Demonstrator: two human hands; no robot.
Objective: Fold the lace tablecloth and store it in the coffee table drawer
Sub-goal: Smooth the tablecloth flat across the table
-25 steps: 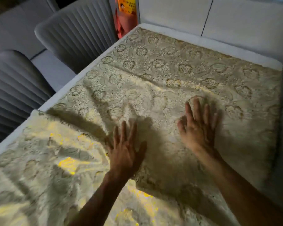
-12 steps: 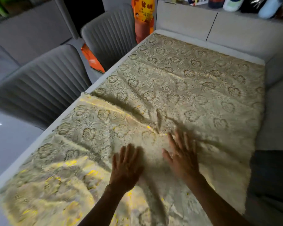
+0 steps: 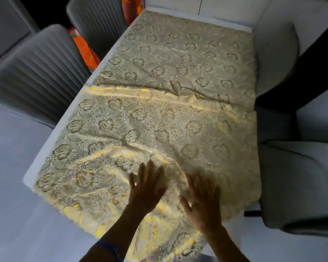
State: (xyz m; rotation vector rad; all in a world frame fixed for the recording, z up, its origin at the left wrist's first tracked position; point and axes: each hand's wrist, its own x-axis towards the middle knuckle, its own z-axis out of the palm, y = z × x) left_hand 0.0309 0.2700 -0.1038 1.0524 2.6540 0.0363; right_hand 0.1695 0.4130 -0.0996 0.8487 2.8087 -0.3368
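Head view: the lace tablecloth [image 3: 174, 103] is lying long-ways on the table [image 3: 45, 148], stretching away from both hands. The left hand [image 3: 147, 188] and right hand [image 3: 203, 203] are pressing flat, fingers spread, gripping nothing, on its near end.

both hands [image 3: 147, 188] [image 3: 202, 202] flat on lace tablecloth [image 3: 178, 114]; grey chairs [image 3: 36, 69] beside

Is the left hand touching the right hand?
Apart. The head view shows tablecloth between the left hand and the right hand.
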